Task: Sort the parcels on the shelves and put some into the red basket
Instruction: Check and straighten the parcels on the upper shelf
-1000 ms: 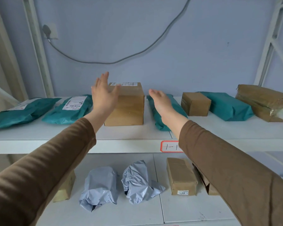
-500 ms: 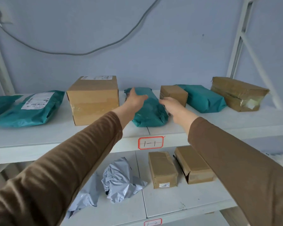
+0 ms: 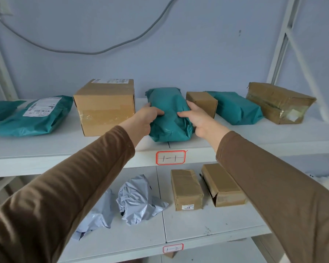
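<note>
We see a white upper shelf (image 3: 46,149). On it, left of the grip, stands a large cardboard box (image 3: 104,107); right, a small brown box (image 3: 202,102). Left hand (image 3: 147,118) and right hand (image 3: 197,118) clamp a green parcel (image 3: 168,112) between them. Its slick wrap may slip, or nudge neighbours.

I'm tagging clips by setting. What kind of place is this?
Probably a parcel storage or sorting room: white metal shelves carry numbered red-bordered tags, and hold taped cardboard boxes and teal mailer bags, some with shipping labels.
</note>
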Demonstrator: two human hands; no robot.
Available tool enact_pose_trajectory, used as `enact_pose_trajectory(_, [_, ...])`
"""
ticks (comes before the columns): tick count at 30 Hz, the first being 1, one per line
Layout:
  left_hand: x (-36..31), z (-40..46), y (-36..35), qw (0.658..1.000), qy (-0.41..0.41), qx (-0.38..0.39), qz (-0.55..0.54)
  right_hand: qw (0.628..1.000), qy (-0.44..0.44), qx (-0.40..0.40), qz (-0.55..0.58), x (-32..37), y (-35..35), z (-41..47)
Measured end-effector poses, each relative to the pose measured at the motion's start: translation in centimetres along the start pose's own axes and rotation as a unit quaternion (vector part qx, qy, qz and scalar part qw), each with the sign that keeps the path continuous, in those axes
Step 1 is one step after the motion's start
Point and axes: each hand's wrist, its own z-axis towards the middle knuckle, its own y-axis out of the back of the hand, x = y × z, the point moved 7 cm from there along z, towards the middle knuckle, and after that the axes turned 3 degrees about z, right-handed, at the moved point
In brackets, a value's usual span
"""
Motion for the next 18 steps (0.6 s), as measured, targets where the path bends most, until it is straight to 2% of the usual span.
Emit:
enact_pose_trajectory(8, [-0.6, -8.4, -2.5, 0.993, -0.093, 0.011, -0.069, 0.986, 0.142, 0.041, -0.078, 3.9, 3.4, -8.5])
enact_pose_trajectory(12, [0.2, -13.4, -4.9, 0.989, -0.122, 0.021, -0.084, 0.958, 0.237, 0.06, -0.153, 6.2, 4.6, -15.1])
enact_pose_trajectory(18, [2.0, -18.0, -8.5, 0.966, -0.131, 0.107, -0.195, 0.91, 0.33, 0.127, -0.215, 7.5, 3.7, -22.8])
